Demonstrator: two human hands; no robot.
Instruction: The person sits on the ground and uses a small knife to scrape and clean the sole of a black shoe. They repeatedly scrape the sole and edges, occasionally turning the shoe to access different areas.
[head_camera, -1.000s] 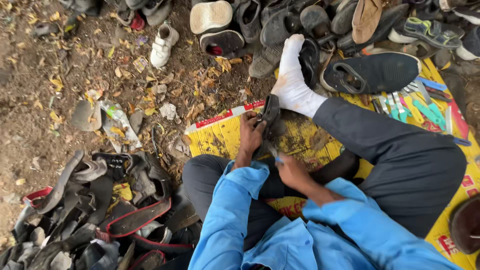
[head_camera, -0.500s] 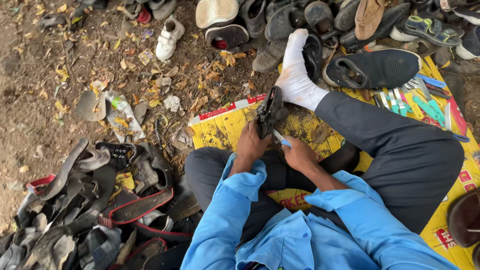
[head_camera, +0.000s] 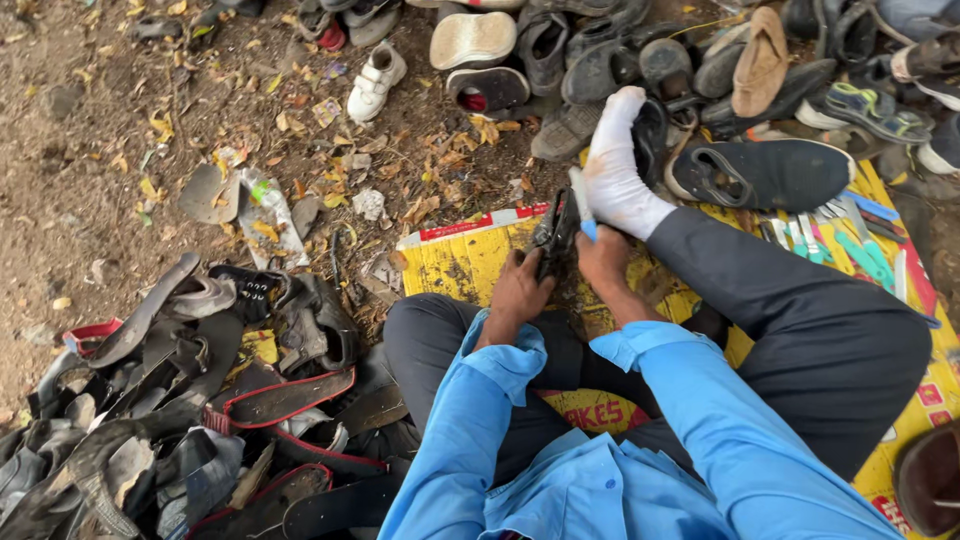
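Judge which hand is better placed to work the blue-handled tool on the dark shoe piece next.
Right, probably. The right hand already grips the blue-handled tool right beside the dark shoe piece. The left hand is clamped on that piece, steadying it over the yellow mat.

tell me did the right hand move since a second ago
Yes. The right hand with its blue tool has moved up from near the lap toward the white sock, beside the dark piece.

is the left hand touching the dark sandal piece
Touching: the head view shows the left hand with its fingers closed around the lower end of the dark sandal piece.
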